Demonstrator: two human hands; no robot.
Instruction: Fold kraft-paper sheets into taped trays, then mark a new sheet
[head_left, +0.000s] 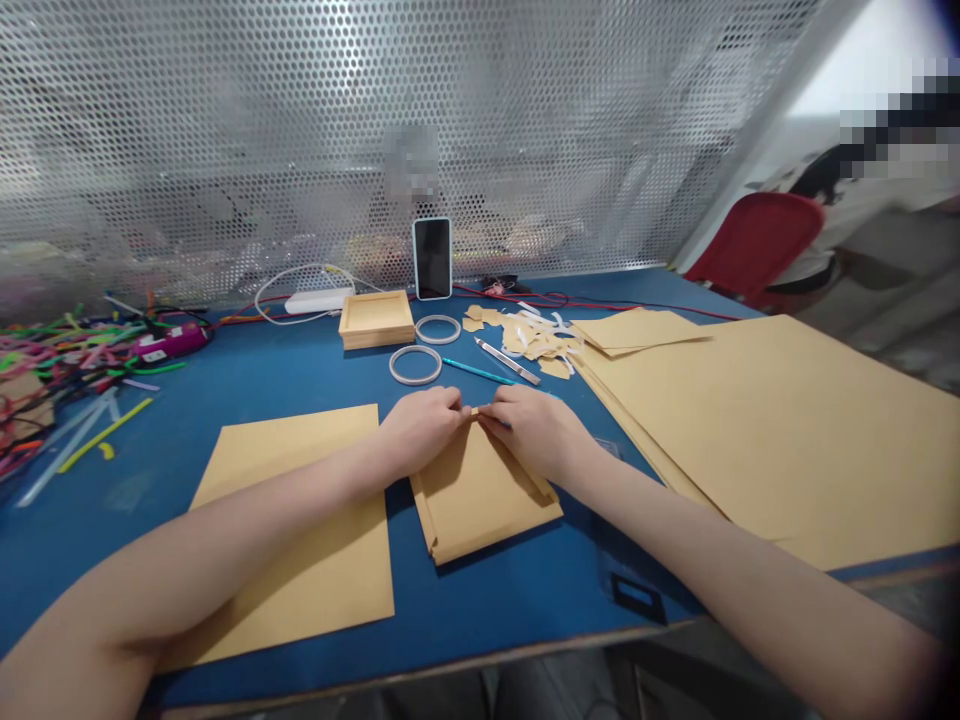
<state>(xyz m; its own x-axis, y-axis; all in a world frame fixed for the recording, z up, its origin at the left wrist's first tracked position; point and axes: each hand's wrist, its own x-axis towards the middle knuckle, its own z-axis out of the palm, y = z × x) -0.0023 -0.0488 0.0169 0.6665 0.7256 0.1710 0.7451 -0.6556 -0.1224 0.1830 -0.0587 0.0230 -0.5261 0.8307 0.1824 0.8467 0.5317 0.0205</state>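
Observation:
A folded piece of brown kraft paper [487,490] with raised, turned-up edges lies on the blue table in front of me. My left hand [424,430] pinches its far edge from the left. Close beside it, my right hand [536,425] pinches the same edge from the right, the two sets of fingertips almost meeting. Under my left forearm rests a flat kraft paper sheet [322,560]. Just beyond my hands lie a teal pencil [480,371] and a white-and-grey craft knife [508,361].
Two tape rings [415,366] and a stack of shallow kraft paper trays [376,320] sit farther back, near an upright phone [433,258]. Paper scraps [531,337] lie right of them. Large kraft sheets [795,430] cover the right side; colourful pipe cleaners [67,365] crowd the left.

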